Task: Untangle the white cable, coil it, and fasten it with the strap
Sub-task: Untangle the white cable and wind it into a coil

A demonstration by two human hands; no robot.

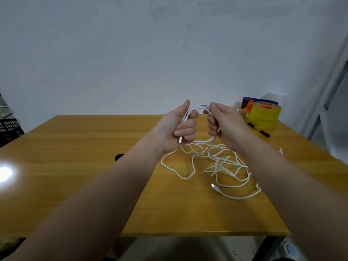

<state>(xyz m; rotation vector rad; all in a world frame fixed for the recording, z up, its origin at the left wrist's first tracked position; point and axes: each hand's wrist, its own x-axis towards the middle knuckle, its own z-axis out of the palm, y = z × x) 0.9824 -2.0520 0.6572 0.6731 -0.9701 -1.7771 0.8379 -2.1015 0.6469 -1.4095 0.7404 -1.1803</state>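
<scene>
Fingers of the left hand (177, 127) were curled shut around one side of a small loop of thin white round cable (224, 166), with the silver metal plug (180, 139) at that end poking out below the fist. The right hand (224, 121) was likewise closed on the opposite side of the same loop, thumb on top, so the few finished turns hung between the two fists above the glossy yellow wooden table (75, 166).

From the loop's lower edge the cable dropped onto the table and spread into a loose tangle under and right of the right forearm, its far small connector (214, 187) lying free near the front. No strap could be made out with certainty; a small dark object (119, 157) beside the left forearm was too hidden to identify.

Cable of this sort looked light, limp and smooth, likely to spring out of its turns, so pinching all turns together at one spot seemed the sound hold. Rolls of clear yellow packing tape (263, 114) and a black pen (259, 129) sat at the far right corner.
</scene>
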